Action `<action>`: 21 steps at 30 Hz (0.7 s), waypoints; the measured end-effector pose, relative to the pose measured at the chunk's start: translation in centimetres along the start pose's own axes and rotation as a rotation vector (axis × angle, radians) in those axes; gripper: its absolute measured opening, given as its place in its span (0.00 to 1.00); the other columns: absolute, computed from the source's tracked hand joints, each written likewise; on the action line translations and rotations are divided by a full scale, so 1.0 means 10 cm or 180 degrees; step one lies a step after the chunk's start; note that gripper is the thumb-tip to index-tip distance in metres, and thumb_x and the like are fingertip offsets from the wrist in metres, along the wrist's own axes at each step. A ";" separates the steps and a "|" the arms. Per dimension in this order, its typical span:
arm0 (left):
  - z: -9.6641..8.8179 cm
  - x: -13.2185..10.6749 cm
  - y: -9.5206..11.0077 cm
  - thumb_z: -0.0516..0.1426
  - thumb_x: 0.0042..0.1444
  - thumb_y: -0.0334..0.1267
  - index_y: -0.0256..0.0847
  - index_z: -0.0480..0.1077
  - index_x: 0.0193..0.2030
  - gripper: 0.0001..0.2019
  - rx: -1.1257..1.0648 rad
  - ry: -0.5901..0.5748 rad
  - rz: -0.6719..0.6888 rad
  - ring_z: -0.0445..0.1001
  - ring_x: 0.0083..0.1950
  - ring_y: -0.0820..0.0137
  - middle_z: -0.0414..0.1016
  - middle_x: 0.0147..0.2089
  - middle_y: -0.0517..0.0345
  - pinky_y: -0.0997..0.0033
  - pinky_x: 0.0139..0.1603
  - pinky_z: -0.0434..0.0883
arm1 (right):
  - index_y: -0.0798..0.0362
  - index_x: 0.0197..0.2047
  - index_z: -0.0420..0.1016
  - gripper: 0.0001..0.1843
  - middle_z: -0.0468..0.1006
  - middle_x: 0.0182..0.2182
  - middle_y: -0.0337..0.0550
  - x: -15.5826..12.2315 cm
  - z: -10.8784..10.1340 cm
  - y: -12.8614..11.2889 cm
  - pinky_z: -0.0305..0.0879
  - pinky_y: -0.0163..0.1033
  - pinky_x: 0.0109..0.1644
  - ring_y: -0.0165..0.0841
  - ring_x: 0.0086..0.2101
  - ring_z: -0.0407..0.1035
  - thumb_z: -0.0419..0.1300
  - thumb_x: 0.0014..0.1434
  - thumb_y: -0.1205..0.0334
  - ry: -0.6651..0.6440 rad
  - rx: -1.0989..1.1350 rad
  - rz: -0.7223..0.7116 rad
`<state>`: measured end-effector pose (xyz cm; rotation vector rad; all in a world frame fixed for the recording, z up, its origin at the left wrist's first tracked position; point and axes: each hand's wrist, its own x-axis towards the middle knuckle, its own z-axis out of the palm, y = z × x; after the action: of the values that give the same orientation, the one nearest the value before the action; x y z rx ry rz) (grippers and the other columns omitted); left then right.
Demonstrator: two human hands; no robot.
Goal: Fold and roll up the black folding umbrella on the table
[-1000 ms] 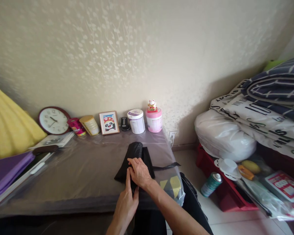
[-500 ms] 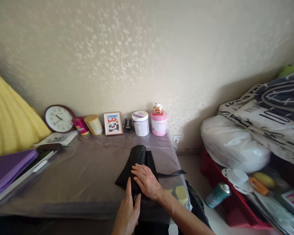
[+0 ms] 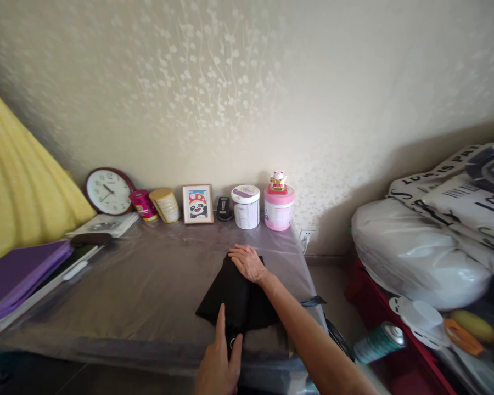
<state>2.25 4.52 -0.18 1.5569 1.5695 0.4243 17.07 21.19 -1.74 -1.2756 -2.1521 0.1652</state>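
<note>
A black folding umbrella lies on the table's near right part, its loose fabric spread flat and its handle end toward me. My left hand is closed round the handle at the table's front edge, with the index finger stretched along the fabric and the thumb at the other side. A small ring-like mark shows between thumb and finger. My right hand lies flat over the far end of the umbrella, fingers stretched out and pointing left. The dark strap sticks out past my right forearm at the table edge.
Along the wall stand a clock, cans, a panda picture, a white tub and a pink tub under a cat figurine. Purple folders lie left. Right of the table are a spray can and a red bin.
My right hand has slid away from me, from the umbrella's middle to its far end. The fabric beneath looks flatter and wider. My left hand stays at the handle; the view has shifted slightly.
</note>
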 end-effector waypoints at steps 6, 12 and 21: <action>0.00 0.00 -0.02 0.41 0.60 0.47 0.40 0.26 0.65 0.33 -0.0177 -0.0056 0.0085 0.68 0.14 0.73 0.69 0.19 0.65 0.77 0.21 0.65 | 0.56 0.49 0.68 0.16 0.70 0.49 0.50 -0.03 -0.15 0.16 0.51 0.43 0.57 0.35 0.51 0.61 0.50 0.58 0.63 0.0521 0.0633 0.1462; 0.00 -0.01 -0.03 0.41 0.60 0.49 0.41 0.27 0.65 0.33 -0.0257 0.0028 0.0013 0.66 0.13 0.74 0.63 0.16 0.69 0.79 0.16 0.62 | 0.59 0.43 0.71 0.17 0.76 0.38 0.51 -0.53 -0.39 0.29 0.65 0.42 0.43 0.36 0.38 0.70 0.45 0.58 0.63 0.0691 0.1057 0.2258; 0.01 -0.05 -0.03 0.41 0.59 0.52 0.42 0.28 0.65 0.33 -0.0183 0.0118 0.0077 0.65 0.13 0.75 0.61 0.15 0.71 0.80 0.15 0.62 | 0.57 0.40 0.74 0.16 0.76 0.34 0.43 -0.59 -0.35 -0.03 0.64 0.36 0.41 0.33 0.36 0.69 0.54 0.51 0.58 0.0669 0.1576 0.2357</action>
<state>2.05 3.96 -0.26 1.5333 1.5546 0.5102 20.84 15.51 -1.47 -1.6203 -1.2632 0.7735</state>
